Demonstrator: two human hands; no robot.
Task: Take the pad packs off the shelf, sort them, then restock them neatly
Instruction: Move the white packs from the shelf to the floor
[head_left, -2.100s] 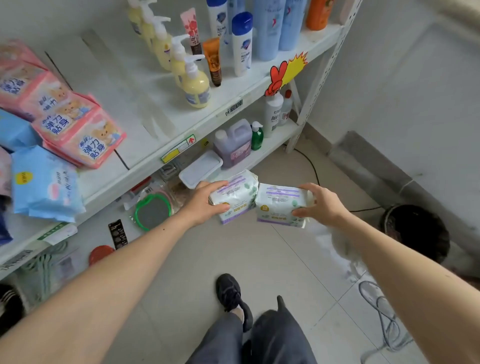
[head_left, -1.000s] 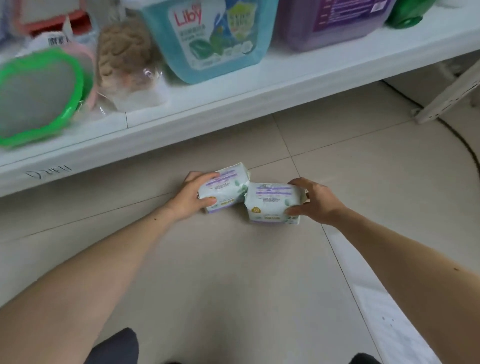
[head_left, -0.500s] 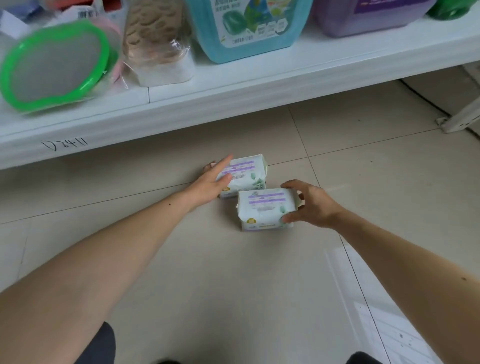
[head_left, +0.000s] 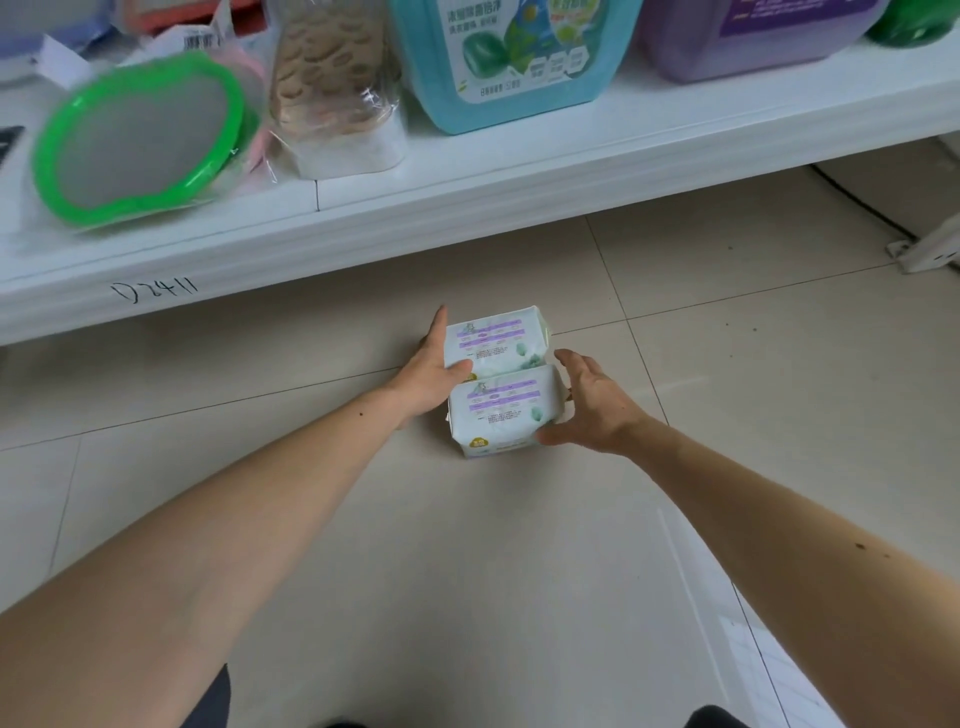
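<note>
Hands (head_left: 434, 371) (head_left: 592, 402) with straight fingers press two soft, glossy, pillow-shaped pad packs (head_left: 496, 343) (head_left: 501, 415) together on smooth tile (head_left: 467, 571).

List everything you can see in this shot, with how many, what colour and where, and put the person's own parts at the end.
Pad packs: 2, white with purple bands, on the floor tiles, far pack and near pack touching, one behind the other.
Shelf: 1, white, across the top, "D2411" handwritten on its front edge.
Green-rimmed item: 1, green rim and grey centre, shelf left.
Brown patterned item in clear wrap: 1, shelf, right of the green one.
Teal detergent jug: 1, shelf centre.
Purple jug: 1, shelf right.
Floor: beige tiles.
Cable: 1, black, floor at right.
Left hand: against the far pack's left side, fingers straight.
Right hand: fingers spread at the near pack's right side.
</note>
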